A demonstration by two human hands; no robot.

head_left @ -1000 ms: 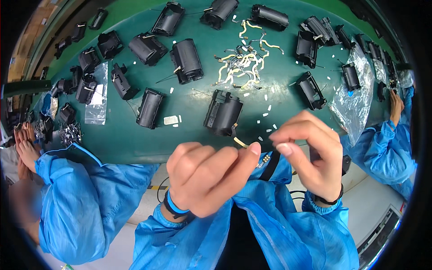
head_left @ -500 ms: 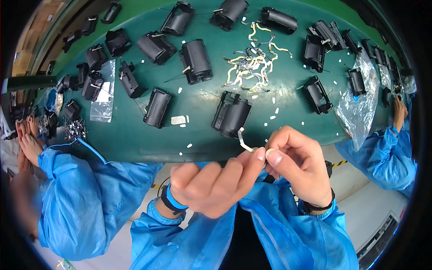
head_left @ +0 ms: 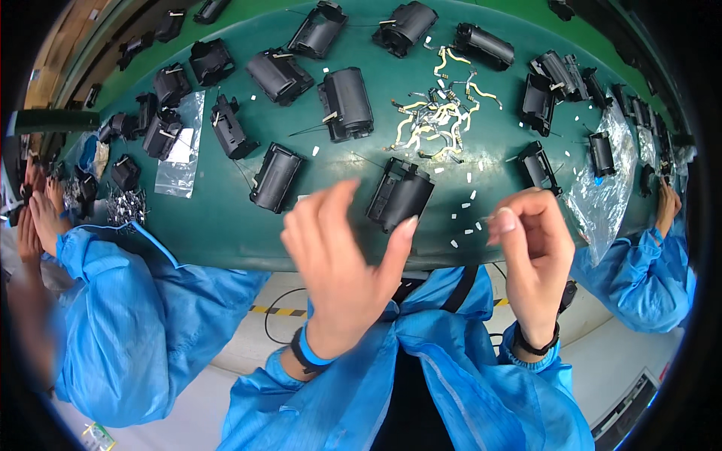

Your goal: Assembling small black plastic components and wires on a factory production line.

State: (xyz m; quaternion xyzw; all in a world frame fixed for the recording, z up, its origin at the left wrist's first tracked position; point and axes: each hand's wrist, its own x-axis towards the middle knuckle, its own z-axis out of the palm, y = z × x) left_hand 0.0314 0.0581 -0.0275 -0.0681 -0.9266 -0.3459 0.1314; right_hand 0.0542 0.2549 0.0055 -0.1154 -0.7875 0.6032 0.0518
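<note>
My left hand [head_left: 338, 259] is open above the table's near edge, thumb and fingers spread. Its thumb tip comes close to the lower end of a black plastic housing [head_left: 410, 197]; I cannot tell whether they touch. To the right, my right hand [head_left: 532, 252] is closed in a pinch. A tiny pale bit shows at its fingertips, too small to name. Just beyond the housing lies a tangled pile of white and yellow flex cables [head_left: 444, 116]. Small white scraps [head_left: 466, 205] dot the tabletop between the housing and my right hand.
Many similar black housings stand about the green table [head_left: 226, 244], including one at left [head_left: 276, 178] and one at right [head_left: 538, 167]. Clear plastic bags [head_left: 602, 199] lie at both sides. People in blue smocks [head_left: 135, 331] work to my left and right.
My hands have drawn apart. The left let go of the pale flex strip it pinched and spread its fingers, while the right moved rightward. That strip no longer shows clearly. The view shifted slightly.
</note>
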